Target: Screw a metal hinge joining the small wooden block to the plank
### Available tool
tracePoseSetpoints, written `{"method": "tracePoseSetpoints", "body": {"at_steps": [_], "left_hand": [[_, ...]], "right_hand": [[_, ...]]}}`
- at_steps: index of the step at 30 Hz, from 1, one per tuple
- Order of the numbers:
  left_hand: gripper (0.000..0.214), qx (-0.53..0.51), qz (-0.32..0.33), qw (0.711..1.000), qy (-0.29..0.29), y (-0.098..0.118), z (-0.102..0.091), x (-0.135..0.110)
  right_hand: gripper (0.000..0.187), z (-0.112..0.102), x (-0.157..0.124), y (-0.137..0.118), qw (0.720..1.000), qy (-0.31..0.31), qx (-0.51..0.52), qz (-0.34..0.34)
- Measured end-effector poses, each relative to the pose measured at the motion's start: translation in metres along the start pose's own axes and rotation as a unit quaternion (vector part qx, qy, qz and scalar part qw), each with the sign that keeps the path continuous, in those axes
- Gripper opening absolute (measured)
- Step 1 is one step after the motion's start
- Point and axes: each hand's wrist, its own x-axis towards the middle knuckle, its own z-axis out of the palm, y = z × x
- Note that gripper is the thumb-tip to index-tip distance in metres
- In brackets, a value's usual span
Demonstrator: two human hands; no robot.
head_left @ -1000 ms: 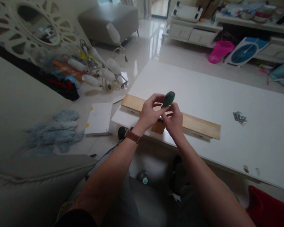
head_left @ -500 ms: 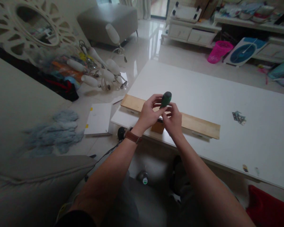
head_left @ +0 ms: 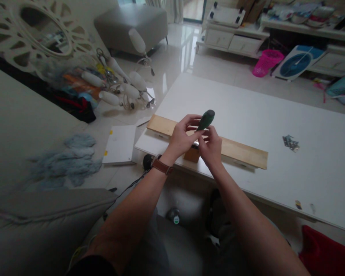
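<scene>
A screwdriver (head_left: 206, 120) with a green handle stands tilted over the middle of a long wooden board (head_left: 244, 150). My left hand (head_left: 185, 134) is closed round the lower part of its handle, thumb in front. Close beside it, my right hand (head_left: 211, 143) has its fingers bent in a pinch near the tool's lower end; what they grip is hidden. Between the hands shows a small shiny metal piece (head_left: 195, 144), above a brown block (head_left: 191, 155) at the board's near side. The screwdriver's tip cannot be seen.
The board lies across a large white panel (head_left: 218, 96). Several metal hardware pieces (head_left: 291, 143) lie to the right. On the floor at left are a white drawer-like panel (head_left: 119, 143), grey-blue cloth (head_left: 77, 157) and a lamp (head_left: 132, 86) with several white shades. A pink basket (head_left: 266, 63) stands behind.
The screwdriver's handle top has tipped to the right. Both hands stay nearly in place, the right one shifted very slightly.
</scene>
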Motion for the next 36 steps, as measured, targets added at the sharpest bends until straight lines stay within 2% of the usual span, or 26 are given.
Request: {"method": "tracePoseSetpoints", "body": {"at_steps": [12, 21, 29, 36], "left_hand": [[0.034, 0.017, 0.006, 1.000, 0.010, -0.0027, -0.0017, -0.0007], [0.037, 0.034, 0.008, 0.999, 0.009, 0.0005, -0.0010, -0.0018], [0.039, 0.003, 0.004, 1.000, 0.006, -0.0023, 0.0003, -0.0007], [0.039, 0.006, -0.008, 1.000, 0.007, -0.0024, 0.0002, -0.0014]], "right_hand": [[0.024, 0.0011, 0.0011, -0.0008, 1.000, -0.015, 0.016, 0.001], [0.021, 0.0004, 0.0010, 0.0027, 1.000, 0.001, -0.013, 0.011], [0.024, 0.0020, -0.0001, 0.0018, 0.999, -0.028, 0.020, 0.002], [0.022, 0.0014, 0.0016, 0.0019, 1.000, -0.002, -0.007, 0.007]]}}
